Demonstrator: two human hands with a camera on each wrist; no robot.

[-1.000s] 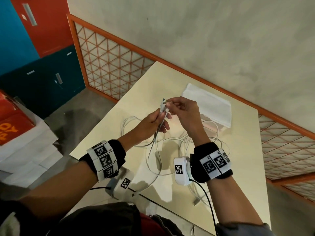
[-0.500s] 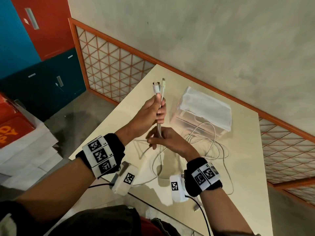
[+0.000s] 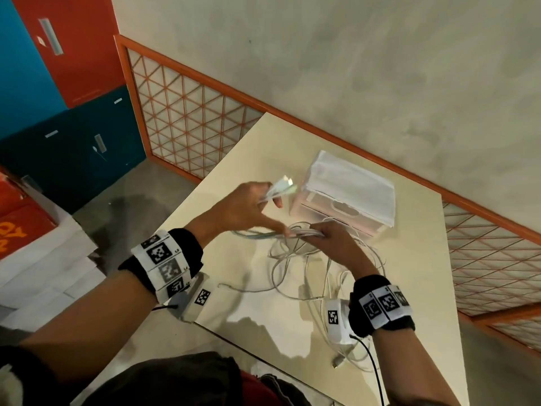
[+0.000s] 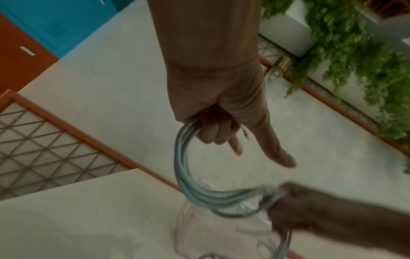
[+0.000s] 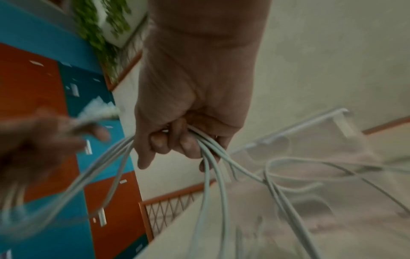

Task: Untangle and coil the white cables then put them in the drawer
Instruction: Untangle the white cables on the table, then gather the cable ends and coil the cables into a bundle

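Head view first: nearest to me, loose loops of the white cables [image 3: 295, 276] sprawl over the cream table [image 3: 409, 288], one plug end lying by its near edge. A little farther in, my right hand [image 3: 330, 241] is curled round a bunch of strands just above the tabletop; in the right wrist view the fingers [image 5: 188, 145] clamp several cords that fan out below them toward the table. From there the bundle arcs across to my left hand [image 3: 243, 212], held slightly higher and to the left, which grips the connector ends [image 3: 282, 186] so that they stick out past the thumb toward the drawer unit. In the left wrist view three fingers are wrapped round the strands while the index finger [image 4: 275, 149] points straight out. Just beyond both hands the small translucent drawer unit [image 3: 348, 194] stands on the table with its drawers closed, well short of the orange lattice railing [image 3: 190, 124] and the grey wall [image 3: 322, 68] behind.
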